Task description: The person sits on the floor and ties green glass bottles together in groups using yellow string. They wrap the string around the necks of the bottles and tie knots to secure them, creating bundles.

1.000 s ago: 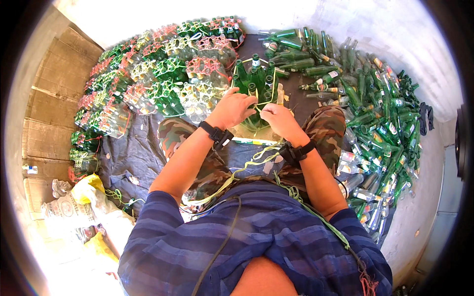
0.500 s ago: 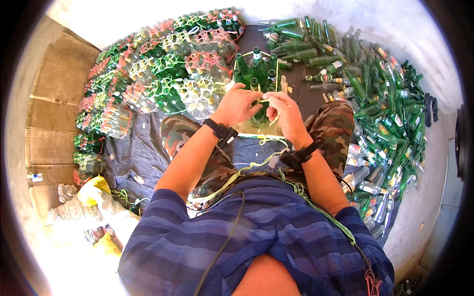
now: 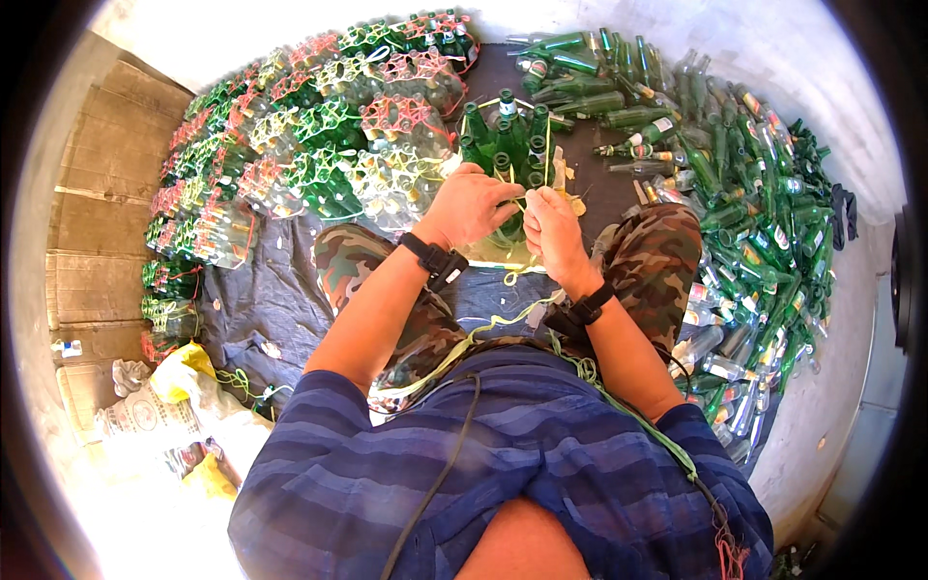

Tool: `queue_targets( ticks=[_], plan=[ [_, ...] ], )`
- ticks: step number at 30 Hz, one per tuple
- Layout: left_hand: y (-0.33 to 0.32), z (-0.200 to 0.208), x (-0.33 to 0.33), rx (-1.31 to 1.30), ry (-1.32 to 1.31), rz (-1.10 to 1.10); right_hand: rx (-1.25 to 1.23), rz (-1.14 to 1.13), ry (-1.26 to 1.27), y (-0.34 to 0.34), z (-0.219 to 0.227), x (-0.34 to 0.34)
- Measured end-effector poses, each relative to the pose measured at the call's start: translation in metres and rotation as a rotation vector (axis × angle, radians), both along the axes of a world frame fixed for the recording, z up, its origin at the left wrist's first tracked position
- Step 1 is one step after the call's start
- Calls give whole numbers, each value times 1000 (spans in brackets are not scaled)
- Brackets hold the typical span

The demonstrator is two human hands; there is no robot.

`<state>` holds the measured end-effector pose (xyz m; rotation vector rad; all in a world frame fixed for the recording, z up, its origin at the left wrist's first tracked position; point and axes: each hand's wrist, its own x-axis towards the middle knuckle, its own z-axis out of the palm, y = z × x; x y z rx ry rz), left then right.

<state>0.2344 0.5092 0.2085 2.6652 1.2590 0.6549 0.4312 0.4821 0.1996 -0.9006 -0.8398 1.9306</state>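
Note:
A cluster of upright green glass bottles [image 3: 507,135] stands between my knees, with a yellow-green plastic cord [image 3: 549,155] running around it near the necks. My left hand [image 3: 471,205] is at the near side of the cluster, its thumb and fingers pinched on the cord. Close beside it, my right hand [image 3: 554,230] is closed on the same cord, with the strand pulled between the two. The exact shape of the cord between my fingertips is too small to make out. Both hands hide the nearest bottles in part.
Bundles of tied bottles [image 3: 329,155] with red, yellow and green cords fill the far left. A heap of loose bottles [image 3: 744,193] lies along the right. Loose cord [image 3: 503,321] trails across my lap. Cardboard [image 3: 111,203] lines the left wall, and bags [image 3: 188,372] lie below it.
My right hand has turned and its fingers have closed more tightly on the cord. The loose cord loop hanging under it has shifted. My left hand has stayed nearly in place.

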Motion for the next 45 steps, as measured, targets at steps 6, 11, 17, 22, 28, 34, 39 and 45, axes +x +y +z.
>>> queue_targets(
  ticks=[6, 11, 17, 22, 28, 34, 39, 45],
  plan=[
    [-1, -2, 0, -3, -15, 14, -21, -2, -3, 1, 3, 4],
    [-3, 4, 1, -12, 11, 27, -20, -34, -9, -3, 4, 3],
    [-2, 2, 1, -16, 8, 34, -10, -35, -28, -6, 8, 4],
    [-2, 1, 0, -25, 15, 39, 6, -31, -36, -7, 8, 6],
    [-2, 1, -1, -51, 30, 46, 6, -26, -47, -7, 8, 7],
    [-4, 2, -2, -51, 30, 56, 14, -11, -56, -8, 9, 8],
    [-8, 4, -1, -21, -45, 67, 2, 10, -75, -3, 16, 13],
    [-4, -10, -1, 31, -132, 42, 21, 38, -137, 12, 31, 20]
  ],
)
